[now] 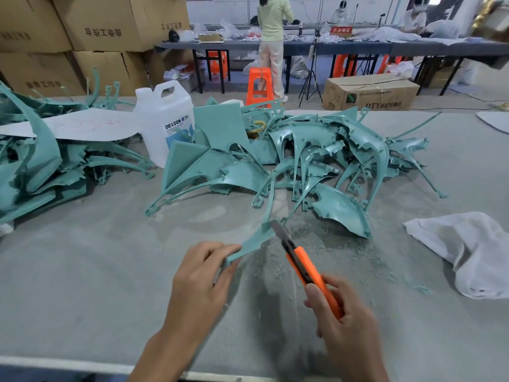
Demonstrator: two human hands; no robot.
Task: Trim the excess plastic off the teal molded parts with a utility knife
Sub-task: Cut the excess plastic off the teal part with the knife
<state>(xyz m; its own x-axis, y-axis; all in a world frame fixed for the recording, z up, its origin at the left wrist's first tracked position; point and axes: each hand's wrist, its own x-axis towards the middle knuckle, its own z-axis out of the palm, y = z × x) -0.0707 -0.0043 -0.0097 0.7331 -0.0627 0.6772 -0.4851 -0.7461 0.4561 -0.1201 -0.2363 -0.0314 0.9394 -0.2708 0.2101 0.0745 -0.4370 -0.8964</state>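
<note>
At the near edge of the grey worktop [96,271], a person's left grip [198,282] pinches one end of a narrow, curved teal molded part [253,241] between thumb and fingers, holding it just above the surface. The right grip [341,321] is clenched round the handle of one orange utility knife [305,267], whose extended blade rests against the part's far end. Fine teal shavings [325,238] are strewn across the worktop beside and beyond the blade.

One crumpled white cloth [473,249] lies towards the right edge. Two heaps of teal parts fill the middle ground: a central heap [275,161] of curved panels and thin strips, and a left heap [41,166] at the left edge with a white sheet [91,125] lying across it. Between them, near the far edge, stands one white plastic jug [165,117] labelled "DEXCON"; its contents cannot be told.

Beyond the worktop, stacked cardboard boxes [104,23] with Chinese print rise at the far left, and one carton [371,92] marked "DTY" sits on the floor to the right, with a black tripod [311,78] just beside it. An orange stool [259,84] stands next to a standing person [272,37] in a pale yellow top, who faces a long dark bench [358,46] carrying a red sign [341,30] with Chinese characters. Two more people sit behind that bench, making three in the background.
</note>
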